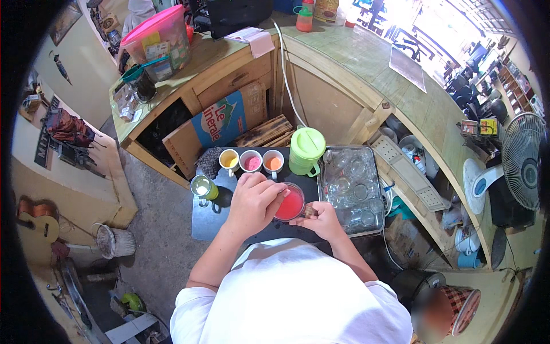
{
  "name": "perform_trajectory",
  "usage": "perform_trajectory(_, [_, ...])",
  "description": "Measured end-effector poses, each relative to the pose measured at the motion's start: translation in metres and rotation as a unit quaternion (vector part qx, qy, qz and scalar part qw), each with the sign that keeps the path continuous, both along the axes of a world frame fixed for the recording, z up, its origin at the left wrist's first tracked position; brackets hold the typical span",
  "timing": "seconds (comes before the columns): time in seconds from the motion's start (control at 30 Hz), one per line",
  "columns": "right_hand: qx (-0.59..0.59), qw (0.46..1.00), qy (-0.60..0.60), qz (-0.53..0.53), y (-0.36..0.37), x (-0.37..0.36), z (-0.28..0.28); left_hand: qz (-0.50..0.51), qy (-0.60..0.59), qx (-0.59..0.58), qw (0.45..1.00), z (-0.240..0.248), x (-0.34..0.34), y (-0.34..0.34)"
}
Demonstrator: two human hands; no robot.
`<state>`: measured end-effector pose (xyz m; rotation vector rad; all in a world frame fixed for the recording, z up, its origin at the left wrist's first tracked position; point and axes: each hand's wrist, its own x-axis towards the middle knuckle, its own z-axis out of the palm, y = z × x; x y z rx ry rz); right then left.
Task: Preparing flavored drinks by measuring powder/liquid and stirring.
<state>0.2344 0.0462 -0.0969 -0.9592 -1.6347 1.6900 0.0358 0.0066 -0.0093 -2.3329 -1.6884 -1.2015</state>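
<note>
A clear mug of red drink [291, 204] is in front of me, and my right hand [322, 221] is closed round its handle. My left hand [256, 200] is pinched over the mug's near-left rim; anything between its fingers is hidden. Behind the mug stand three white cups in a row: one with yellow contents [229, 161], one with pink [251, 162] and one with orange [273, 163]. A lime-green lidded pitcher [307, 150] stands to their right. Further left is a glass mug with a green lower part [204, 188]. All rest on a dark table [213, 225].
Right of the pitcher, a metal tray [375, 228] holds several upturned glass mugs. A wooden counter [344, 63] curves round the far side and right, with a fan [524, 155] on it. A dark fuzzy cloth [209, 162] lies at the table's far-left corner. A white bucket [114, 242] stands left.
</note>
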Motion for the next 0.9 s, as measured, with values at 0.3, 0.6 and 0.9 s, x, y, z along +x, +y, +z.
perform_trajectory(0.3, [-0.030,0.999,0.014,0.002,-0.001,0.001,0.000,-0.039,-0.058,-0.042,0.997,0.001,0.002,-0.006])
perform_trajectory(0.6, [-0.013,0.998,0.056,0.002,-0.001,0.007,-0.010,-0.021,0.001,-0.001,1.000,0.003,0.002,-0.003])
perform_trajectory(0.9, [-0.007,1.000,0.011,0.009,-0.004,0.005,0.010,-0.037,-0.007,-0.016,0.999,0.003,0.006,-0.005])
